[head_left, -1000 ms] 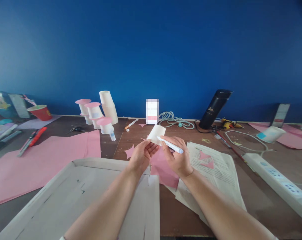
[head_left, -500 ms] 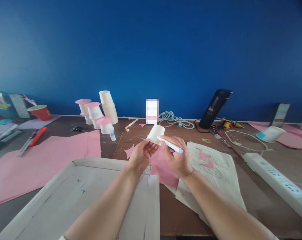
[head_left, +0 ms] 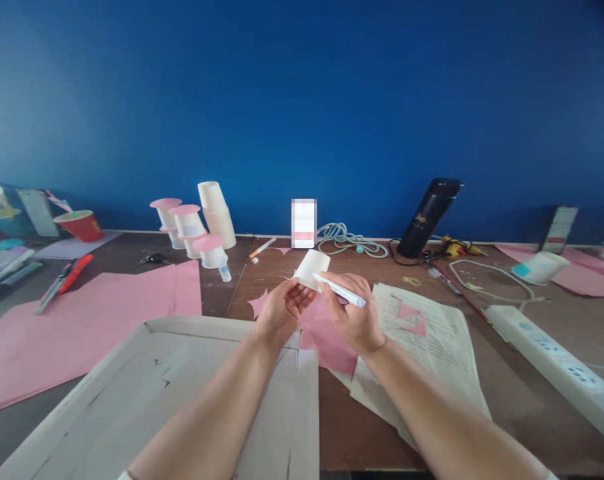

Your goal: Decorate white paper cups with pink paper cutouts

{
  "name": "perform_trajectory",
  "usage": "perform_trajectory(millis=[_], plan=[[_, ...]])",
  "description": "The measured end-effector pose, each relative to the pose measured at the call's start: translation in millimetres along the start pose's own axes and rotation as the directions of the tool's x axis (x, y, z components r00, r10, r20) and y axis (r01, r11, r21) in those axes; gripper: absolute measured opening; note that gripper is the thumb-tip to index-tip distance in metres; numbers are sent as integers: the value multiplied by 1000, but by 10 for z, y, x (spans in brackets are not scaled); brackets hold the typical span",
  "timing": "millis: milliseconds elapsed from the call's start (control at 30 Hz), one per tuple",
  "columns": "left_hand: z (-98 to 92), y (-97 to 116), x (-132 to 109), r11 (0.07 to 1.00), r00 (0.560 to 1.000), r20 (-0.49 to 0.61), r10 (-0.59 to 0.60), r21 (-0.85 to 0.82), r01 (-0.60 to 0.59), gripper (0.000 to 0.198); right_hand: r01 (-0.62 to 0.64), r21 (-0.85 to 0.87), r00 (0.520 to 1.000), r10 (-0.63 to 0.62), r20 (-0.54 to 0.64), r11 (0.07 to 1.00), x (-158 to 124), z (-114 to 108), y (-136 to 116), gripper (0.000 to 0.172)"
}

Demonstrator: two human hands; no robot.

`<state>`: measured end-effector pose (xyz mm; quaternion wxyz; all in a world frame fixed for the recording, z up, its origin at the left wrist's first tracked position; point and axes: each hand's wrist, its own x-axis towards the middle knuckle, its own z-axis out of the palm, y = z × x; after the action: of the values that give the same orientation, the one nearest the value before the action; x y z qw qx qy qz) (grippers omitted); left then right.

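A white paper cup lies tilted on its side in my left hand, whose fingers curl under and around it. My right hand grips a white marker with a pale blue end, its tip against the cup's side. Whether a mark shows on the cup there I cannot tell. Beneath both hands lies a sheet of pink paper. A pink paper scrap is just left of my left hand.
Stacked cups with pink paper discs and plain cups stand at back left. A white tray-like box fills the front left. Printed sheets, a black flask and a power strip are right. A phone leans at the wall.
Almost nothing differs. The marker tip has shifted very slightly left along the cup, while the cup and my left hand stay in place.
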<state>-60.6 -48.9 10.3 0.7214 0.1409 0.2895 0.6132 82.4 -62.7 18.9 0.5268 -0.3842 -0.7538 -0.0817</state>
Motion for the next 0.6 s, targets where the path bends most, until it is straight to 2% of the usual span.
perform_trajectory(millis=[267,600], plan=[[18,14,-1,1000,999,-38,3,-14,-3,15,-12,12,1000,12,15,1000,2,-4,1,21],[3,23,-3,1000,1000,-15,8,-15,-8,12,-12,5,1000,12,13,1000,-3,-8,-5,20]])
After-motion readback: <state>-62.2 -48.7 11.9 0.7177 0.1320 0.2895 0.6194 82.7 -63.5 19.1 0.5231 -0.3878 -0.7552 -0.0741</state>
